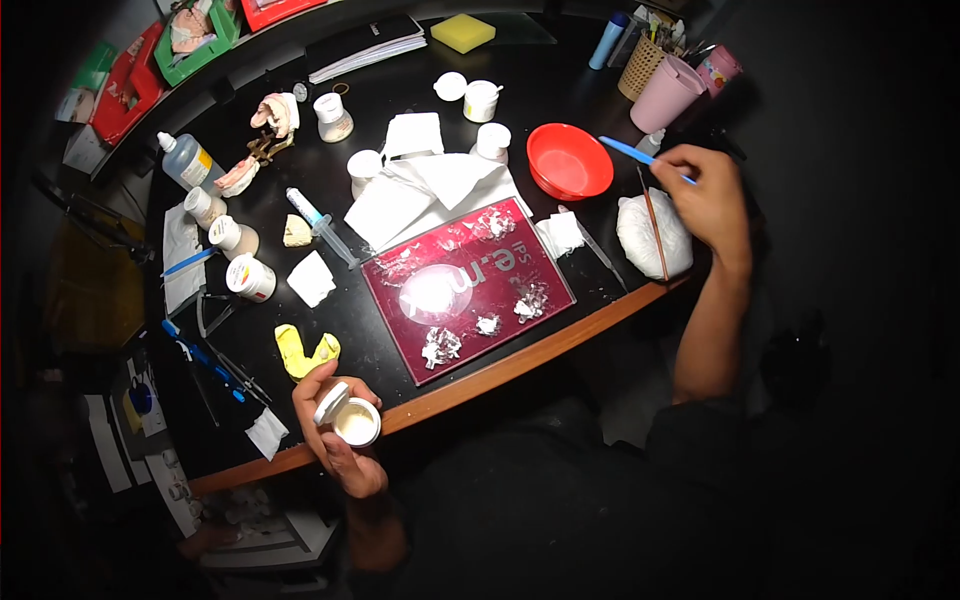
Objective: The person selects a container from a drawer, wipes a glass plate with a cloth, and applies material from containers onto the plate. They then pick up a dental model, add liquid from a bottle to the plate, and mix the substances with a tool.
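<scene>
My left hand (348,463), at the table's front edge, grips a small white jar (366,440) with its flip lid raised and pale powder inside. A yellow U-shaped dental model (297,352) lies just beyond those fingers. On the right, my right hand (718,205) pinches a slim blue tool (628,151) whose far end points toward the red bowl (570,160). Its kind I cannot make out. Below that hand, a thin brown-handled tool (657,235) rests across a white wrapped bundle (636,240). Between the hands lies a dark red slab (480,345) with white material and crumpled clumps on it.
White tissues (430,200) lie behind the slab, among several white jars. A syringe (325,230), a liquid bottle (190,162) and jointed dental models (265,145) stand left. At the back right are a pink cup (667,95) and a woven holder (643,70).
</scene>
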A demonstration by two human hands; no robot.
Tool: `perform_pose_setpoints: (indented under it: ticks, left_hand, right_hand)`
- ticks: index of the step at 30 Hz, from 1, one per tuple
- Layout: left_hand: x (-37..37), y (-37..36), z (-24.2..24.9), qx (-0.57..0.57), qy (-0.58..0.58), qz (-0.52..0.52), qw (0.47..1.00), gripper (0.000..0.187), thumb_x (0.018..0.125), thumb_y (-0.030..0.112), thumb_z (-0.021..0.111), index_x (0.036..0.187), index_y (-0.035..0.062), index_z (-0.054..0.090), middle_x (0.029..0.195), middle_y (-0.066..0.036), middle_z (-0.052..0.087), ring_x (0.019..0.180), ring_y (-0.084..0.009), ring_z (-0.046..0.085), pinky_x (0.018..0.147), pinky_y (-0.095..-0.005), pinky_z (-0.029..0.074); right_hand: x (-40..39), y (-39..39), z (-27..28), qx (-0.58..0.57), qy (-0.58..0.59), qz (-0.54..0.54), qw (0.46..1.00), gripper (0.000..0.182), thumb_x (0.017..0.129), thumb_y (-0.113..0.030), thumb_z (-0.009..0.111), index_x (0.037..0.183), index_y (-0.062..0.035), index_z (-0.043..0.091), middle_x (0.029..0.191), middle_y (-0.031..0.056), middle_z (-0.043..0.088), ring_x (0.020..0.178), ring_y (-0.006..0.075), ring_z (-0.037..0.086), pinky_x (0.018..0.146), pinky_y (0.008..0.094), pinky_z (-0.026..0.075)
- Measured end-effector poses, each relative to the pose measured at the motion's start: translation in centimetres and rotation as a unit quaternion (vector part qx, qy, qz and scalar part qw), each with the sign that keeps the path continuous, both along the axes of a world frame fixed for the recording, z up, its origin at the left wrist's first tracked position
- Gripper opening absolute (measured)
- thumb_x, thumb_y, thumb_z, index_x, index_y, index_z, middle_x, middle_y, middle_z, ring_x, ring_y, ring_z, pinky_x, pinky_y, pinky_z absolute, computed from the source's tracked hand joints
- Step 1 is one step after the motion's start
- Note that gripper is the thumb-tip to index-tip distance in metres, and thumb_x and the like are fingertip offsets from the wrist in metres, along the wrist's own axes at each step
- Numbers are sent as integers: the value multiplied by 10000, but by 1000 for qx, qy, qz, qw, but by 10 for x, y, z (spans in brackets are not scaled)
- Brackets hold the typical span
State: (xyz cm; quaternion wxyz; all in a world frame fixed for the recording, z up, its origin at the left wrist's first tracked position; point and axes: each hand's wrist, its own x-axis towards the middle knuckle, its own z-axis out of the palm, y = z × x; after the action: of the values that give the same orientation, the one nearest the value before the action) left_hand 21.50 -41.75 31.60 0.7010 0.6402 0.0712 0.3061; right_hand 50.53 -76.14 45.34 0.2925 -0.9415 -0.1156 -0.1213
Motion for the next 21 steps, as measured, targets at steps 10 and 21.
perform_pose_setpoints:
  ticks: [10,21]
  left_hand:
    - [-4,4,15,17,32,-80,996,976,735,224,715,1544,-66,253,1069,-132,555,927,-167,536,888,-324,454]
    - [-13,6,23,257,110,51,959,697,802,-41,902,1357,-6,481,1257,-192,691,1202,-231,687,1030,-348,562]
  right_hand:
    - [-74,-143,-92,287,123,-167,935,200,999,-196,768,1061,-7,785,831,14,719,752,69,634,710,222,466]
    - [-74,-144,-106,399,-63,-165,900,201,1034,-140,672,1118,21,757,890,11,653,826,79,556,766,252,411]
